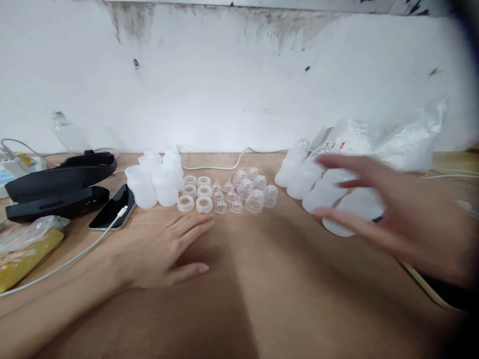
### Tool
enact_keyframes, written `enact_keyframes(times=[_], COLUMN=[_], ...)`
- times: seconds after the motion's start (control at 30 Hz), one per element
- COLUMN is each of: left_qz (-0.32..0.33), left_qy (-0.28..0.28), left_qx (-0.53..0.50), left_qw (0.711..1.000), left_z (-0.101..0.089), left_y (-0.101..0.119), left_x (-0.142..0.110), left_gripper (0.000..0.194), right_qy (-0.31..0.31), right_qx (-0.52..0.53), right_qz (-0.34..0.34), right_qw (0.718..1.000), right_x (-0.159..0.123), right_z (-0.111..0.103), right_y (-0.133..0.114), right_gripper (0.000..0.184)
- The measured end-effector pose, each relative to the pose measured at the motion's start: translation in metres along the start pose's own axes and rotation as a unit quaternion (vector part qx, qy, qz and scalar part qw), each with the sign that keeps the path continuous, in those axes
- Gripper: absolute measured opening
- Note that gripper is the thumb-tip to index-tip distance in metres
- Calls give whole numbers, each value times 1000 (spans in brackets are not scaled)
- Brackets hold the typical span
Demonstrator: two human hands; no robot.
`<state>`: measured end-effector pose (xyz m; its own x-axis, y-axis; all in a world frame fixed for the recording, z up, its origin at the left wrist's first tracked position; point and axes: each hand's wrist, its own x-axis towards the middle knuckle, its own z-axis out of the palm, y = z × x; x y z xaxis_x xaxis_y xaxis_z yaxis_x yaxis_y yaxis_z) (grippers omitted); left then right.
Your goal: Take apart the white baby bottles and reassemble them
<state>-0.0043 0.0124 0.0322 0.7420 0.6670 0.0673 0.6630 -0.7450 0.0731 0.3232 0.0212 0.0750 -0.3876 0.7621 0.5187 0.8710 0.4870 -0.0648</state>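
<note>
Head view. My right hand, blurred, has its grip spread, thumb and fingers parted across the nearest bottle; I cannot confirm contact. The bottle lies left of the palm, axis roughly upright. My left hand, fingers extended, is farther.

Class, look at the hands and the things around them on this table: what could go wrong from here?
1. The right hand, blurred with fingers spread, is close to the bunched bottles; a knock might tip one into its neighbours.
2. The left hand is just in front of the loose rings; a careless sweep could scatter them.
3. The white cable runs near the left forearm; it might snag.
</note>
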Motion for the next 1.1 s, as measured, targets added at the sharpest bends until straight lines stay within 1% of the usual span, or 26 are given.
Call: enact_keyframes(times=[0.03,0.07,0.1,0.17,0.2,0.27,0.37,0.53,0.77,0.93,1.1], left_qz=[19,36,52,73,79,81,67,57,52,49,46], left_qy=[-13,-25,-36,-57,-66,-80,-87,-96,-115,-125,-124], left_qx=[2,-3,-15,-44,-58,-77,-89,-77,-54,-50,-57], left_qw=[1000,999,998,995,993,991,990,991,991,990,990], left_z=[0,2,6,13,17,21,20,16,17,17,20], left_y=[-2,-4,-6,-9,-10,-11,-10,-8,-8,-8,-10], left_x=[-1,-1,-2,-3,-3,-3,-2,-1,-1,-1,-1], left_gripper=[64,68,71,75,76,76,76,75,75,75,75], right_qy=[-49,-108,-171,-249,-275,-303,-309,-309,-300,-307,-305], right_qx=[44,80,104,149,167,192,212,205,188,180,168], right_qz=[-86,-149,-192,-213,-214,-204,-193,-196,-202,-201,-208], right_qw=[994,980,961,933,922,911,907,908,913,913,914], right_x=[4,6,7,7,5,2,-2,-3,-4,-4,-4], right_z=[11,23,37,64,76,92,100,97,99,99,99], right_y=[-21,-37,-50,-62,-64,-64,-61,-62,-62,-63,-63], right_gripper=[59,58,61,67,68,66,61,61,61,61,61])
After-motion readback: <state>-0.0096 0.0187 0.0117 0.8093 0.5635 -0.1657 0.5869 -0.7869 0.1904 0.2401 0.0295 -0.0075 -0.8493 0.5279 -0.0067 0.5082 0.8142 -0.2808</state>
